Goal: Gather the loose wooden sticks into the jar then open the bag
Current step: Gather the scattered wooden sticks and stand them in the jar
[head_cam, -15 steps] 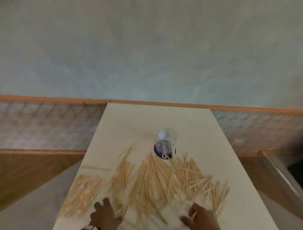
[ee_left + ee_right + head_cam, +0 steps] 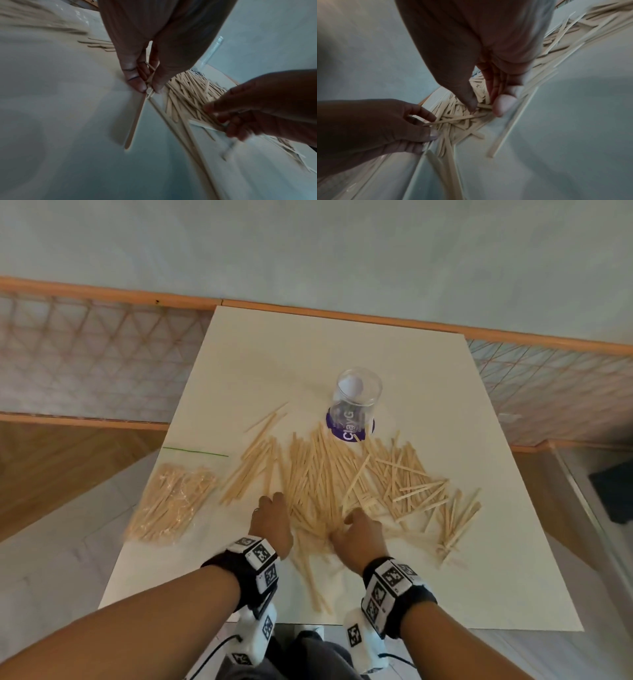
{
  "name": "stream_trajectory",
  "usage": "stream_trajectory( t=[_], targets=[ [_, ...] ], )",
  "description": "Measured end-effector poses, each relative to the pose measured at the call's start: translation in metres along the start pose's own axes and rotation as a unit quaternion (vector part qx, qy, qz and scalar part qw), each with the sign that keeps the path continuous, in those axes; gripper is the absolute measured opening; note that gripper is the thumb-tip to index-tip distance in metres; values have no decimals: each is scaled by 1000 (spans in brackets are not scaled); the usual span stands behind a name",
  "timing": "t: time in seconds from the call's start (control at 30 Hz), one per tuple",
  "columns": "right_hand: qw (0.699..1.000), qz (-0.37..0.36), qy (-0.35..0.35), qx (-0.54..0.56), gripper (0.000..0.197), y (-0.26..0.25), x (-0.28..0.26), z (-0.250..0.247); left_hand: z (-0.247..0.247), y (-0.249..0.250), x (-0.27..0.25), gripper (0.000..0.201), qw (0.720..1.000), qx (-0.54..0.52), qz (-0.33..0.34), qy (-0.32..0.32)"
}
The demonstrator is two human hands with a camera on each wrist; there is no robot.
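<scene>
Loose wooden sticks (image 2: pixel 342 474) lie in a wide pile across the middle of the white table (image 2: pixel 308 347). Behind the pile a clear jar (image 2: pixel 358 395) stands on a purple round lid (image 2: pixel 346 433). A clear bag (image 2: pixel 171 501) full of sticks lies at the left. At the pile's near edge my left hand (image 2: pixel 274 508) pinches a few sticks between thumb and fingers (image 2: pixel 150 88). Beside it my right hand (image 2: pixel 352 518) curls thumb and fingers round several sticks (image 2: pixel 485 106). In each wrist view the other hand shows at the side, blurred.
A thin green stick (image 2: pixel 195 451) lies above the bag. More sticks trail toward the table's near edge (image 2: pixel 315 587) and right side (image 2: pixel 455 518). The table's far edge meets a wall with an orange rail (image 2: pixel 102 292).
Both hands have moved forward from the table's near edge into the stick pile and closed on sticks. The head view has tilted down.
</scene>
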State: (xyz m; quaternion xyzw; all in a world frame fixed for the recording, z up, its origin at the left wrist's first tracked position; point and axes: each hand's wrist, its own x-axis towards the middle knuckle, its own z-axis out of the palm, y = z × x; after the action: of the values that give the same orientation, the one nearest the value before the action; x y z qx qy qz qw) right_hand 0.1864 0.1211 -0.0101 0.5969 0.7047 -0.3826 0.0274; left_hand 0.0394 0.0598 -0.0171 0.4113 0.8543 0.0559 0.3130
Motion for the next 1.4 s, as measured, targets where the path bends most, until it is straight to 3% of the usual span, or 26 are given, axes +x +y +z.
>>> stream_trajectory(
  t=[0.1, 0.17, 0.23, 0.27, 0.37, 0.43, 0.5, 0.57, 0.7, 0.77, 0.87, 1.0, 1.07, 1.17, 1.23, 1.4],
  targets=[
    [998, -56, 8, 32, 26, 2, 1, -11, -2, 1, 5, 41, 998, -22, 55, 10],
    [994, -64, 86, 14, 26, 21, 3, -35, -13, -7, 13, 46, 996, -26, 70, 50],
    [981, 7, 192, -40, 42, 53, 11, -68, -29, -18, 25, 60, 994, 2, 39, 100],
    [972, 68, 213, -69, 57, 71, 16, -84, -37, -23, 31, 67, 994, 19, 15, 109],
    [959, 233, 160, -38, 103, 108, 33, -108, -45, -27, 45, 89, 997, 49, -27, 62],
    [962, 238, 130, -22, 117, 109, 43, -101, -39, -18, 42, 105, 997, 58, -9, 41],
    [972, 195, 125, -28, 121, 98, 51, -86, -28, -5, 27, 130, 997, 72, 19, 17],
    [979, 155, 124, -38, 122, 82, 54, -72, -10, 4, 4, 144, 988, 126, 84, -24],
    [985, 100, 112, -87, 121, 64, 59, -53, 24, -4, -20, 146, 949, 208, 218, -93],
    [985, 77, 107, -112, 120, 61, 59, -47, 27, -12, -13, 136, 952, 200, 214, -89],
    [984, 60, 109, -127, 114, 59, 59, -44, 20, -17, 5, 113, 963, 173, 203, -33],
    [980, 55, 157, -106, 98, 57, 63, -50, 4, -12, 22, 91, 976, 134, 167, 42],
    [979, 66, 172, -91, 101, 53, 68, -55, -4, -7, 32, 100, 981, 131, 132, 60],
    [977, 79, 178, -86, 113, 43, 79, -60, -16, -2, 51, 127, 991, 114, 59, 31],
    [976, 76, 183, -86, 108, 34, 89, -60, -24, 2, 62, 134, 994, 106, 31, 18],
    [985, 55, 157, -37, 69, 16, 110, -63, -29, 20, 69, 102, 989, 122, 86, 25]
  ],
)
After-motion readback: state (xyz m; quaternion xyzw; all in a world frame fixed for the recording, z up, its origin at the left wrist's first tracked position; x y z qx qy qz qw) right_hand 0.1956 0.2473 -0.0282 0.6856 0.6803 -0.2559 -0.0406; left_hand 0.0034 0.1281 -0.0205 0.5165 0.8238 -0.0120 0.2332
